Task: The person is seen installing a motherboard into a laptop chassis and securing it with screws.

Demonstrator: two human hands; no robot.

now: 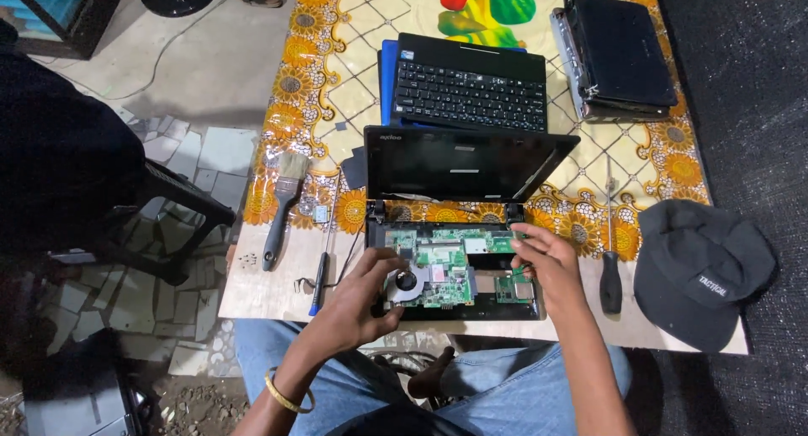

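Floral oilcloth covers the bench [278, 293], which stands over broken floor tiles. At its near edge lies an opened small laptop [459, 234], its screen tipped back and its green circuit board [438, 272] bare. Left hand [364, 297] rests on the board beside the round fan [406, 282], fingers loosely curled. Right hand [547, 263] pinches at the board's right edge; what it pinches is unclear. Nearby lie a paintbrush [282, 204], two screwdrivers [609, 276], a black cap [699, 272] and two more laptops [467, 87].
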